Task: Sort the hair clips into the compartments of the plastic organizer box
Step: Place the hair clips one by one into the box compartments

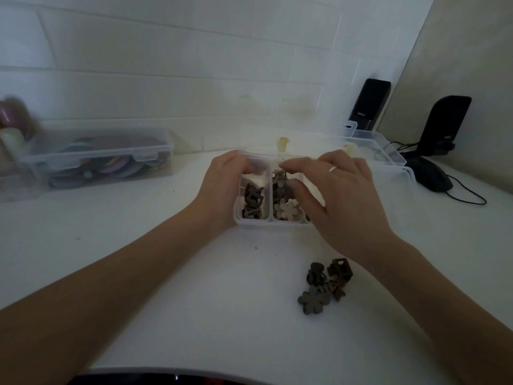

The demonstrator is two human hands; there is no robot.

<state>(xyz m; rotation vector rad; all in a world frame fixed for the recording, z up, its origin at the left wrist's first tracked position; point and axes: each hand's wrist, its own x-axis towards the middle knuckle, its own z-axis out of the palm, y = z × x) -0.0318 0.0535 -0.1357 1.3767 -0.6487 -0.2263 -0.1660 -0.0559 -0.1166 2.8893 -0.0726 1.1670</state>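
Organizer box (251, 222), frame centre: left hand (222, 187) gripped its left wall; right hand (337, 195) pinched a clip (279, 173) over the right compartment. Step: depositing. Next: fetch loose clips (324, 284), lower centre-right.

A home desk: white table (138, 273), tiled wall (166, 65), speakers (367, 104) and mouse (429, 175) far right.
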